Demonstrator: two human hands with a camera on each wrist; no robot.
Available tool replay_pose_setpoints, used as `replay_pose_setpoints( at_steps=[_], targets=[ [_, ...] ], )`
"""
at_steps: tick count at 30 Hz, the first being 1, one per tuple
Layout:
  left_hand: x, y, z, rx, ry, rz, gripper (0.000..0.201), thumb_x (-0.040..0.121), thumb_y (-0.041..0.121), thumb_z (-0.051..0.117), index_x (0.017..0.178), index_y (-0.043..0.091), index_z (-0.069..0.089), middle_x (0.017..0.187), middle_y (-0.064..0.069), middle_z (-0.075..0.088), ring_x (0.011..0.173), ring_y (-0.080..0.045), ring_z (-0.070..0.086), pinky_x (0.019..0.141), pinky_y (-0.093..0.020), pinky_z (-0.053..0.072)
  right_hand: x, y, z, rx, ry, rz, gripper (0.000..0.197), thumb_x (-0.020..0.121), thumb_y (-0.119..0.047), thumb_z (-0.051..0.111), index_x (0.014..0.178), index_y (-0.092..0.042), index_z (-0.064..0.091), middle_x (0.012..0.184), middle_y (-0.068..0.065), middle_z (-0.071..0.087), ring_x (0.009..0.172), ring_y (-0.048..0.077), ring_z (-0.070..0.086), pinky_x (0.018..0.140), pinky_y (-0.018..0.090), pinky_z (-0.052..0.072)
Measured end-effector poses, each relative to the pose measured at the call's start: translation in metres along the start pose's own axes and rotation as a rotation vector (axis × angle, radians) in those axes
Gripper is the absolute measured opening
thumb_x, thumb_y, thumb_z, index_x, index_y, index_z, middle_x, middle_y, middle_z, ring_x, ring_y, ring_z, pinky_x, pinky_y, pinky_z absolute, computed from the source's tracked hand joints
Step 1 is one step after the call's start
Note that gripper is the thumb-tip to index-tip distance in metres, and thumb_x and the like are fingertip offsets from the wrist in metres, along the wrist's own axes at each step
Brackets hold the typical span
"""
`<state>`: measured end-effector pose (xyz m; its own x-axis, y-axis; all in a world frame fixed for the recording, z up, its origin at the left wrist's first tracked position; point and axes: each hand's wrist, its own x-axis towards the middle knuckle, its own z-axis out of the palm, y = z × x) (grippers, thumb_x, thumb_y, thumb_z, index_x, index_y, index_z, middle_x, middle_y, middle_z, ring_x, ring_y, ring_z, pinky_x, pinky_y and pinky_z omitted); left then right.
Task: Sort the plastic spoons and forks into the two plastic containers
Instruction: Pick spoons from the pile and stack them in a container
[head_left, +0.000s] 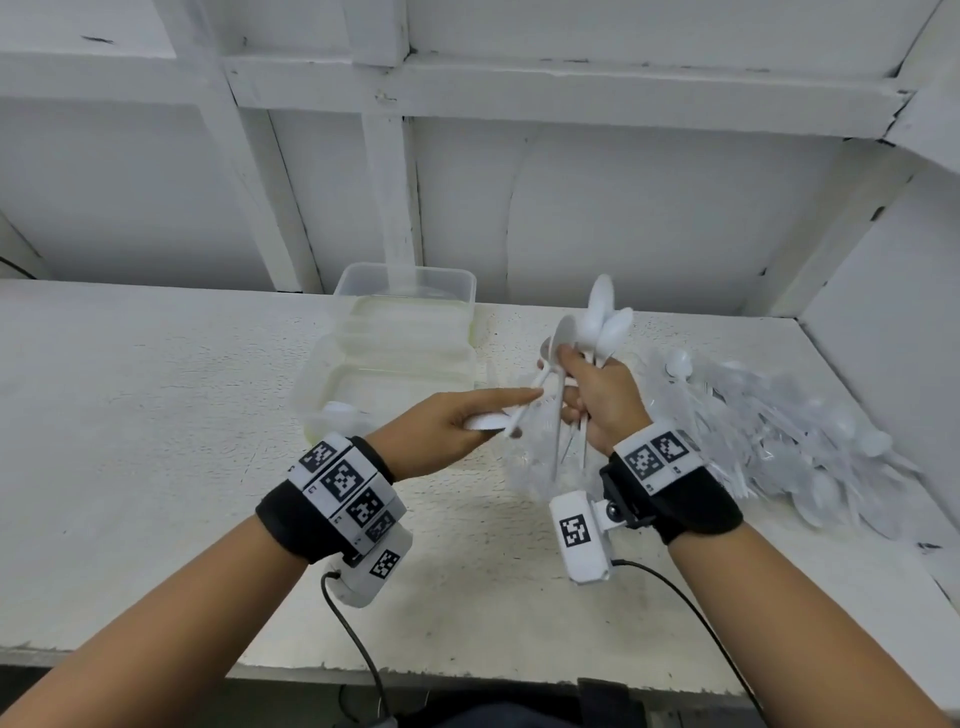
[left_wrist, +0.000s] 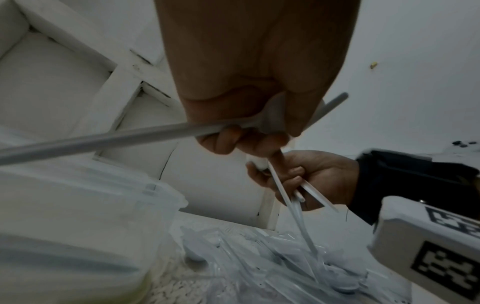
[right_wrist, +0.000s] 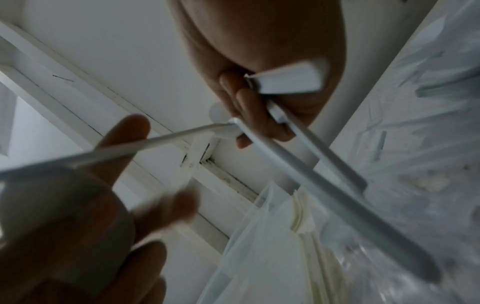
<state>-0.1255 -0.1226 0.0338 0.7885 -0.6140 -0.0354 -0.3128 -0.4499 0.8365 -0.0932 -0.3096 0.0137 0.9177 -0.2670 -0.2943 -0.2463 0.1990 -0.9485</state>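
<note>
White countertop is carrying two clear containers side by side, near one holding a spoon. Right hand is clutching a bunch of spoons, bowls up, above a pile of cutlery. Left hand is pinching one spoon, its forefinger reaching the bunch.

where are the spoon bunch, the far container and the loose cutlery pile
spoon bunch (head_left: 597, 322), head view, on the bowls fanned above the right hand.
far container (head_left: 405, 283), head view, on its clear back wall.
loose cutlery pile (head_left: 779, 415), head view, on the heap's middle.
</note>
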Motion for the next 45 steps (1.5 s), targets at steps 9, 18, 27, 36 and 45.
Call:
replay_pose_setpoints(
  at_steps=[9, 18, 27, 36, 45],
  targets=[
    [0.009, -0.012, -0.006, -0.622, 0.349, -0.255, 0.024, 0.098, 0.034, 0.042, 0.098, 0.017, 0.059, 0.066, 0.003, 0.037, 0.053, -0.009, 0.03, 0.05, -0.021, 0.026, -0.007, -0.025, -0.003, -0.253, 0.051, -0.464, 0.035, 0.09, -0.01, 0.059, 0.119, -0.017, 0.041, 0.095, -0.007, 0.054, 0.081, 0.004, 0.054, 0.067, 0.015, 0.048],
    [0.034, 0.009, 0.013, -0.91, 0.383, -0.236, 0.056, 0.099, 0.047, 0.026, 0.119, 0.005, 0.056, 0.114, -0.015, 0.064, 0.103, -0.023, 0.06, 0.088, -0.034, 0.048, -0.038, 0.0, 0.031, -0.371, -0.148, -0.426, 0.006, 0.089, -0.013, 0.06, 0.094, -0.013, 0.063, 0.094, 0.009, 0.068, 0.086, 0.02, 0.063, 0.075, 0.024, 0.05],
    [0.025, 0.007, 0.022, -0.955, 0.328, -0.139, 0.048, 0.099, 0.042, 0.027, 0.115, 0.007, 0.056, 0.077, -0.001, 0.068, 0.076, -0.014, 0.066, 0.076, -0.027, 0.056, -0.038, 0.004, 0.033, -0.769, -0.031, -0.605, 0.027, 0.084, -0.033, 0.065, 0.101, -0.014, 0.056, 0.093, 0.0, 0.046, 0.075, 0.015, 0.05, 0.065, 0.028, 0.041],
    [0.032, -0.006, 0.016, -1.004, 0.55, -0.246, 0.031, 0.098, 0.037, 0.042, 0.095, 0.008, 0.052, 0.069, -0.001, 0.038, 0.056, -0.011, 0.041, 0.055, -0.023, 0.04, -0.039, 0.01, 0.029, -0.447, -0.217, -0.417, 0.018, 0.095, -0.018, 0.049, 0.111, -0.024, 0.044, 0.086, -0.011, 0.051, 0.075, 0.004, 0.05, 0.062, 0.019, 0.04],
    [0.032, -0.004, 0.019, -0.883, 0.451, -0.155, 0.017, 0.094, 0.023, 0.052, 0.095, 0.006, 0.055, 0.074, -0.005, 0.06, 0.059, -0.011, 0.053, 0.056, -0.021, 0.038, -0.044, 0.019, 0.031, -0.405, -0.244, -0.359, 0.014, 0.089, -0.023, 0.062, 0.09, -0.011, 0.055, 0.068, -0.006, 0.053, 0.05, 0.01, 0.049, 0.046, 0.022, 0.039]
  ],
)
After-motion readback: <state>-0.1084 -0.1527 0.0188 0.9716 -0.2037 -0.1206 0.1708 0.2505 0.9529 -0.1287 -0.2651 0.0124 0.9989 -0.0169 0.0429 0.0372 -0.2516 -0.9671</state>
